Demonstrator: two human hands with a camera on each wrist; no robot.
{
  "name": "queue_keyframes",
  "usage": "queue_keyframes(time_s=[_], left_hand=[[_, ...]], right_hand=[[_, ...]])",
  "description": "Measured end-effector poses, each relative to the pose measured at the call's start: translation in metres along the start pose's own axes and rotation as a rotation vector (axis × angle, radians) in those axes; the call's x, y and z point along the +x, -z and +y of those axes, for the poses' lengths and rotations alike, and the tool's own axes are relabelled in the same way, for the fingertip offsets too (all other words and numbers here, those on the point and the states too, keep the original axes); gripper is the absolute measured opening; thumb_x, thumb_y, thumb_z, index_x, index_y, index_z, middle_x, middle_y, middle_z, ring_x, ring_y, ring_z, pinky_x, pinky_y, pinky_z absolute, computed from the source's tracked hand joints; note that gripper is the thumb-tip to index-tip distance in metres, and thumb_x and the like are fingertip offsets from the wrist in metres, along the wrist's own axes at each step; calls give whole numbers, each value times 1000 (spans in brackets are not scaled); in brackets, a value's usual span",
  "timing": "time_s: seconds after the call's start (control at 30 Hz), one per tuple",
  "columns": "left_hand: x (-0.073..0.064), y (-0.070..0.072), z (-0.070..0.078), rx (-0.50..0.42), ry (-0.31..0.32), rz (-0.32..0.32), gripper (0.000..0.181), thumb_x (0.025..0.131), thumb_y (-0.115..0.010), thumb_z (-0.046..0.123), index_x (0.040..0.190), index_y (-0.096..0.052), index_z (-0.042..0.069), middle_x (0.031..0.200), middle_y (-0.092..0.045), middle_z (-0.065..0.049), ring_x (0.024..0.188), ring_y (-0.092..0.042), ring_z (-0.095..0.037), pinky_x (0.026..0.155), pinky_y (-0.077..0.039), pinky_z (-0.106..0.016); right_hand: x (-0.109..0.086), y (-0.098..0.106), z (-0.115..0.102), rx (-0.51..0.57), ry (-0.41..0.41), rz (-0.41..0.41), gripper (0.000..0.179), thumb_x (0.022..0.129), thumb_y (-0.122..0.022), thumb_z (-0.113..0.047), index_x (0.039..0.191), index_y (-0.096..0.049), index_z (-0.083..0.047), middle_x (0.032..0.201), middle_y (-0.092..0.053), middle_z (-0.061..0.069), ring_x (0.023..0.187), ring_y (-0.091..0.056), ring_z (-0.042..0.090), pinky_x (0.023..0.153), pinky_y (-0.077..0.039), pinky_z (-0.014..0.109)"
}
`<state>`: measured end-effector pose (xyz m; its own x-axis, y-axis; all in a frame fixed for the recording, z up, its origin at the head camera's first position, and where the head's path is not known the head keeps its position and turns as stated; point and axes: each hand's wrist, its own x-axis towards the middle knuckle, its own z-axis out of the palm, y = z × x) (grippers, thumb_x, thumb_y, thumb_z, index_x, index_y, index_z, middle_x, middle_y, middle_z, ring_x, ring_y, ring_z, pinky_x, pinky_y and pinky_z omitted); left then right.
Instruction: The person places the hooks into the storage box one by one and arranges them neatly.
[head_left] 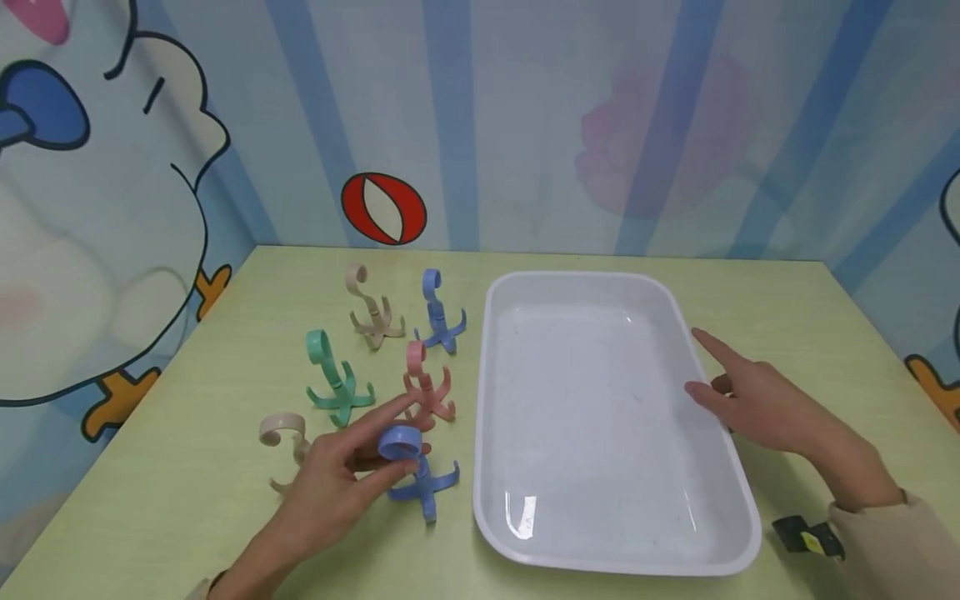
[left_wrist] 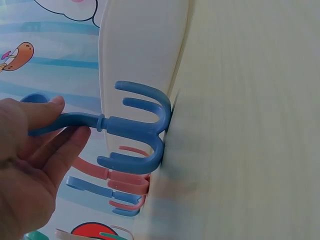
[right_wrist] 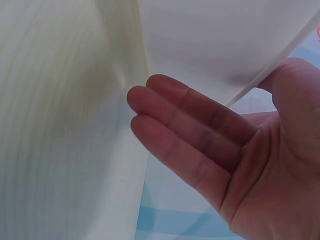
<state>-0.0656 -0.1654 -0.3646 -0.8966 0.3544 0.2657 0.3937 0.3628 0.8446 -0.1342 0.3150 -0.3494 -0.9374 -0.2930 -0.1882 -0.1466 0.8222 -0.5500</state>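
Note:
A blue four-pronged swivel hook [head_left: 426,487] stands upright near the front of the table, its prongs at the tabletop. My left hand [head_left: 337,475] pinches its curled upper stem between thumb and fingers; the left wrist view shows the same blue hook [left_wrist: 135,127] side-on. Just behind it stands a pink hook [head_left: 429,393], close to my left fingertips. Right of them lies a white rectangular tray [head_left: 600,562], bare inside. My right hand [head_left: 772,408] is at the tray's right rim, thumb and forefinger touching it; the other fingers [right_wrist: 175,145] extend loosely below the rim.
A green hook [head_left: 339,392], a beige hook [head_left: 375,321] and another blue hook [head_left: 439,321] stand farther back. Another beige hook [head_left: 283,423] is partly hidden behind my left hand. A small black object [head_left: 808,537] lies beside the right sleeve. A printed wall [head_left: 517,125] borders the table.

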Motion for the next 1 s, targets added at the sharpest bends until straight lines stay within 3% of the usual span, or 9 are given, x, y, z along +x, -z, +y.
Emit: queue_keyframes(time_s=[0.1,0.2,0.33,0.53,0.67,1.0], left_hand=[[0,-1,-3,20,-60,31,71,91,-78,-1,156,-54,15,127,-77,-11,101,-77,-3,83,-63,-23],[1,-1,-7,5,-171,46,70,90,-78,-6,154,-55,11,126,-76,-16,100,-78,-6,80,-64,-25],[4,-1,-9,-24,-268,56,67,88,-77,-11,150,-60,8,121,-77,-19,97,-80,-11,77,-64,-27],[3,3,-4,-24,-255,71,64,88,-76,-12,147,-63,9,110,-80,-17,96,-79,-8,77,-64,-25],[5,8,6,-17,-249,86,62,88,-77,-12,146,-64,7,111,-80,-17,96,-79,-7,77,-65,-26],[23,20,32,1,-292,125,56,85,-79,-13,137,-64,0,110,-80,-15,92,-80,-10,76,-65,-27]], right_hand=[[1,-1,-2,-3,12,13,83,111,-56,-27,168,-5,2,121,-74,30,94,-77,26,70,-59,34],[2,-1,-4,-19,24,28,81,110,-57,-23,167,-6,5,122,-73,32,97,-77,30,69,-59,34],[1,0,-6,-42,24,41,81,109,-58,-21,167,-8,6,120,-74,30,94,-77,26,68,-57,32],[3,1,-8,-35,44,44,80,109,-59,-21,166,-10,7,117,-76,27,92,-76,22,66,-56,30],[3,0,-8,-38,47,47,80,109,-59,-21,166,-11,8,115,-77,25,90,-75,20,65,-55,29],[1,-5,-6,-28,46,56,80,108,-60,-20,165,-12,8,113,-78,23,89,-75,19,65,-56,28]])
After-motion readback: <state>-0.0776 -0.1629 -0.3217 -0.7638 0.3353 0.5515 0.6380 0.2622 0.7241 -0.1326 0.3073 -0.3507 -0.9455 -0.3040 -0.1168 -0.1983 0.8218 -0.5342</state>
